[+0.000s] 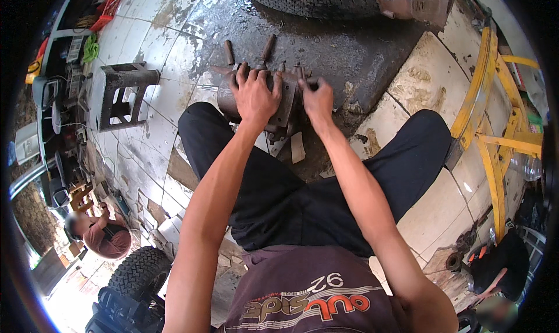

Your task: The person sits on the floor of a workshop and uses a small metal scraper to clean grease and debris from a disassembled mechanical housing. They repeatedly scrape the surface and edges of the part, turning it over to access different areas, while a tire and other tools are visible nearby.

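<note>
A dark, greasy metal machine housing (283,110) sits on the floor between my bent knees. My left hand (254,97) lies over its top, with the fingers curled across the far side. At the housing's right end, my right hand (318,103) is closed, thumb and forefinger pinched together beside a short upright pin (299,70). Whatever lies between those fingertips is too small to make out. Just beyond the housing, two rusty rod-like handles (267,46) stick up at a slant. A small pale flat piece (297,147) lies against its near side.
A large tyre (308,4) and a rusty metal casing (416,1) lie at the far side. To the left stands a grey stool (124,94); a yellow metal frame (495,141) rises at right. One person (106,237) crouches at lower left, another (501,269) at lower right.
</note>
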Demonstrator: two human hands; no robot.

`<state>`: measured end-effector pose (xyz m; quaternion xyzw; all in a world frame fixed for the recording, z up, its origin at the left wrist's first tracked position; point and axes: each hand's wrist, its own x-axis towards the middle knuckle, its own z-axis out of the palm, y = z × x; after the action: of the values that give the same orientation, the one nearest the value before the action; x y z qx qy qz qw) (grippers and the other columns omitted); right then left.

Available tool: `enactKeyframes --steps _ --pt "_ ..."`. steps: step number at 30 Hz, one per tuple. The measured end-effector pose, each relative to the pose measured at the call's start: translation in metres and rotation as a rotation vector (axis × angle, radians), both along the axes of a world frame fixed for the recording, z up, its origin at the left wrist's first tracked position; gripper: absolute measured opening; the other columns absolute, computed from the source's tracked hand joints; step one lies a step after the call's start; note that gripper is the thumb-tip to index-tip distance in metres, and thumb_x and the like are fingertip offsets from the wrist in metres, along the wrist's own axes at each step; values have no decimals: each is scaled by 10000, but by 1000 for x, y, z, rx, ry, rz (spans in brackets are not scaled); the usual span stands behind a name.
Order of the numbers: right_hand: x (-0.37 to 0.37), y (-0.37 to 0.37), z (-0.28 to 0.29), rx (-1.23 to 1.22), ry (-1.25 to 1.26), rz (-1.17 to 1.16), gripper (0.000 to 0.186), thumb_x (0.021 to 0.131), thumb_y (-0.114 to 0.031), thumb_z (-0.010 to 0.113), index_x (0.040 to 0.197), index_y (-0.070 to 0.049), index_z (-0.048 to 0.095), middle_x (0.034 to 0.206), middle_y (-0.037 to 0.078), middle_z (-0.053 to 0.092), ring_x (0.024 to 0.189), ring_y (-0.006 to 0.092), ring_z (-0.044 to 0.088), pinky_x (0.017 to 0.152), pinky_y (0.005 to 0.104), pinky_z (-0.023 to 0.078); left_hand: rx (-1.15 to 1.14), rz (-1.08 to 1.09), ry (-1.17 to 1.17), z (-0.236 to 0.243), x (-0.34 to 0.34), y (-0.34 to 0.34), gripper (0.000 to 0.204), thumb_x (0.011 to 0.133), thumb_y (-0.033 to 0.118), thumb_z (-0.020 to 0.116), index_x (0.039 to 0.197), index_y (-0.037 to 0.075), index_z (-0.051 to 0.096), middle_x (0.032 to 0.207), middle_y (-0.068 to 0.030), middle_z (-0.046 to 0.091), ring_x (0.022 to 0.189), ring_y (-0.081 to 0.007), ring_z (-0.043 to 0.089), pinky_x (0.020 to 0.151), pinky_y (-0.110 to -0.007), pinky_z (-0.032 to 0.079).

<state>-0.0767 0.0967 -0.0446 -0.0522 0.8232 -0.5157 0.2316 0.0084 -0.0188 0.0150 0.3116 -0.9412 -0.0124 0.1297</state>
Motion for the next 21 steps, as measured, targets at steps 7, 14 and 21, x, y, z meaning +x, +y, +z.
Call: enactKeyframes --steps 7,14,21 --pt "15 4 13 -37 74 -27 290 837 -216 753 879 39 622 849 251 679 876 432 659 762 468 490 -1 9 -19 0 2 0 415 961 412 533 1067 56 719 1131 -132 681 1317 -358 449 1112 -502 269" --pt "21 8 15 -51 -22 -33 248 838 -207 750 872 9 633 839 227 683 869 433 664 735 481 491 18 4 -11 1 1 0 406 962 400 536 1067 52 718 1128 -133 680 1310 -360 452 1112 -505 268" --pt "-44 -10 9 108 76 270 325 825 -293 746 919 12 686 866 265 680 872 444 663 736 483 507 49 -15 3 -1 -1 -2 425 945 405 545 1044 28 713 1139 -148 670 1319 -362 440 1110 -536 257"
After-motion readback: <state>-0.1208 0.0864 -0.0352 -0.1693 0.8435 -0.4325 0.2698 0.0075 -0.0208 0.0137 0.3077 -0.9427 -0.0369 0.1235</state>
